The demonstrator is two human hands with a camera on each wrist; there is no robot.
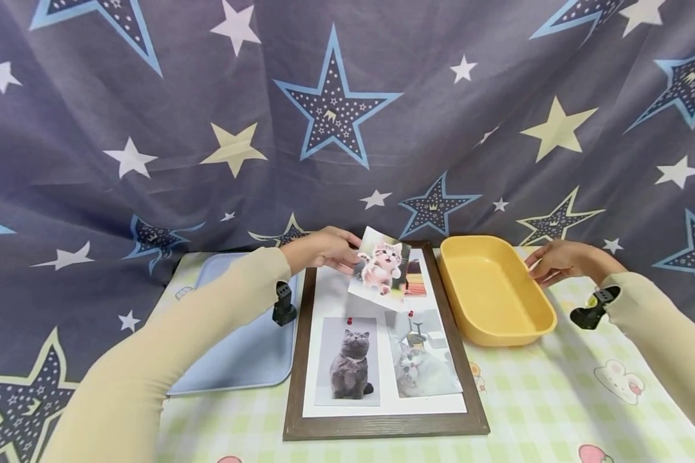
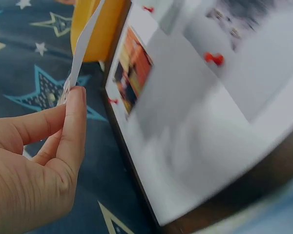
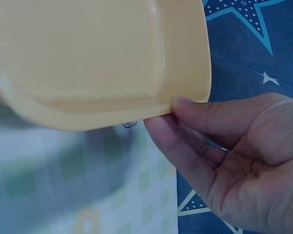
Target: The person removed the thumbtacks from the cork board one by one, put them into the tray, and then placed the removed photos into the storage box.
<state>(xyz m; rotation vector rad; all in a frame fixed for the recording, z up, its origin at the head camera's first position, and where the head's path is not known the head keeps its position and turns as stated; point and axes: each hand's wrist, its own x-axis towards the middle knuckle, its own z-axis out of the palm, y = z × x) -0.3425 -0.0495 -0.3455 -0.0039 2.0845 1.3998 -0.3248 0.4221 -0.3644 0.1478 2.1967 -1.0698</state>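
My left hand [image 1: 324,249] pinches a photo of a kitten [image 1: 380,265] between thumb and fingers, over the upper part of a brown-framed white board [image 1: 382,360]. In the left wrist view the photo [image 2: 84,46] appears edge-on, apart from the board. Red pushpins [image 1: 410,314] fix a grey cat photo [image 1: 349,361] and a white cat photo [image 1: 425,363] on the lower half. Another photo [image 1: 416,283] at the upper right is partly hidden behind the kitten. My right hand [image 1: 567,262] holds the yellow tray [image 3: 112,109] by its rim, thumb on top and fingers beneath.
A light blue tray [image 1: 249,360] lies left of the board, partly under my left sleeve. The table has a green checked cloth [image 1: 533,411]. Behind it hangs a dark curtain [image 1: 336,193] with stars.
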